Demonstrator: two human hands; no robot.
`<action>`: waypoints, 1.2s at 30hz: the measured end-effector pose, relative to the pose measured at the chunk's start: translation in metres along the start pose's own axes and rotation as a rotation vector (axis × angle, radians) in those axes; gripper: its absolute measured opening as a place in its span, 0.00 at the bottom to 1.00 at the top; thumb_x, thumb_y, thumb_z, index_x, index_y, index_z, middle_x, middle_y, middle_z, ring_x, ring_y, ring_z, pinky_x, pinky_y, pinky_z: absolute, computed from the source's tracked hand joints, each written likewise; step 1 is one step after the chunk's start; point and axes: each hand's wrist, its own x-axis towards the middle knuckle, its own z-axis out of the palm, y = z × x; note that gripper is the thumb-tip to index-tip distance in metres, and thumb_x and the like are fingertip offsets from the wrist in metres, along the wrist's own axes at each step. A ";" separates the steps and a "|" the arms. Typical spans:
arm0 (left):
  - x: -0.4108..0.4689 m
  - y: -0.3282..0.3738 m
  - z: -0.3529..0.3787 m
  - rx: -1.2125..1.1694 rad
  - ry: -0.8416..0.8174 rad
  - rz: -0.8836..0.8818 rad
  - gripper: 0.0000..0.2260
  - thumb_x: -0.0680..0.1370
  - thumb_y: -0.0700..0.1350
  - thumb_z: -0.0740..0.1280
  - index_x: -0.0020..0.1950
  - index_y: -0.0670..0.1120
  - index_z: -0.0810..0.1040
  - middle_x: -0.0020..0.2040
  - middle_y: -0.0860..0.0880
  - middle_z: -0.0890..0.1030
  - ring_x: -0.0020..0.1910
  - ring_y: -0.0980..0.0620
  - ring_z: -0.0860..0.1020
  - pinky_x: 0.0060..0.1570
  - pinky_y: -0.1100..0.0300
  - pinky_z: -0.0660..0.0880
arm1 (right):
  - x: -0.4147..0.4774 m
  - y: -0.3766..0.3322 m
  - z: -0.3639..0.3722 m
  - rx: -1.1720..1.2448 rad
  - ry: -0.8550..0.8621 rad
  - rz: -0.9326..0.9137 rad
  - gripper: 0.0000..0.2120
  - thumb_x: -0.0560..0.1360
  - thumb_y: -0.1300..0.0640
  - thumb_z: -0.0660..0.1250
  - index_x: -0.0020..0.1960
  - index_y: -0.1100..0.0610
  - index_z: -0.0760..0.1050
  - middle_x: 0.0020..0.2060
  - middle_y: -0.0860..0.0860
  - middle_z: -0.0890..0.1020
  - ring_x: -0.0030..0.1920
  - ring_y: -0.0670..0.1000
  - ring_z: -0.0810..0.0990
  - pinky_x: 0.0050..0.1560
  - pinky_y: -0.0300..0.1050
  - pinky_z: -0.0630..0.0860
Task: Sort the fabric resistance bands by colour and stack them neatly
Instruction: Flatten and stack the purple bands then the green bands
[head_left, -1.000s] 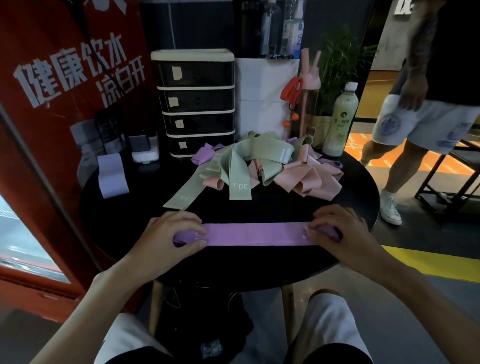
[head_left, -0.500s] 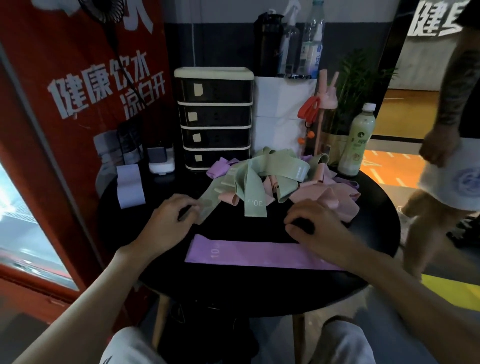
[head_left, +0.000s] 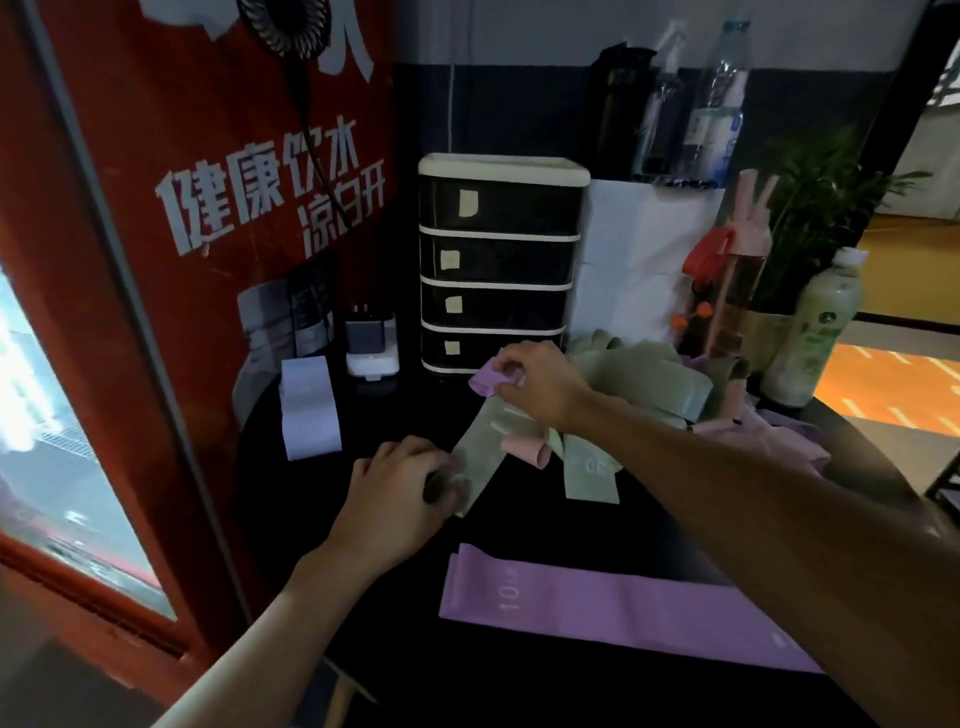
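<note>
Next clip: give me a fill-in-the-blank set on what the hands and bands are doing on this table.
The crumpled band pinched by the right hand is coloured ___.
The long band whose end the left hand grips is coloured ___.
The flat purple band nearest the camera is printed with the number ___.
The black drawer unit has ___ drawers.
Missing words: purple; green; 10; four.
</note>
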 end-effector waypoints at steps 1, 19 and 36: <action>0.001 -0.001 0.001 0.007 0.004 -0.003 0.13 0.78 0.60 0.65 0.61 0.60 0.78 0.62 0.60 0.73 0.62 0.53 0.69 0.55 0.54 0.61 | 0.010 0.001 0.002 -0.035 -0.007 0.009 0.13 0.72 0.52 0.67 0.56 0.49 0.79 0.51 0.47 0.80 0.57 0.53 0.75 0.63 0.56 0.69; 0.002 -0.001 -0.001 0.015 -0.009 0.017 0.14 0.79 0.60 0.62 0.63 0.60 0.75 0.60 0.60 0.70 0.64 0.56 0.66 0.61 0.55 0.60 | 0.064 0.010 0.016 -0.286 -0.154 0.044 0.10 0.77 0.57 0.63 0.53 0.47 0.81 0.54 0.49 0.79 0.62 0.54 0.67 0.61 0.51 0.62; 0.009 0.037 -0.044 -0.337 0.291 0.059 0.10 0.78 0.47 0.70 0.59 0.50 0.79 0.49 0.59 0.78 0.50 0.65 0.76 0.54 0.65 0.75 | -0.017 -0.045 -0.108 0.217 0.224 -0.252 0.07 0.76 0.62 0.68 0.48 0.52 0.80 0.40 0.41 0.80 0.41 0.38 0.77 0.43 0.30 0.71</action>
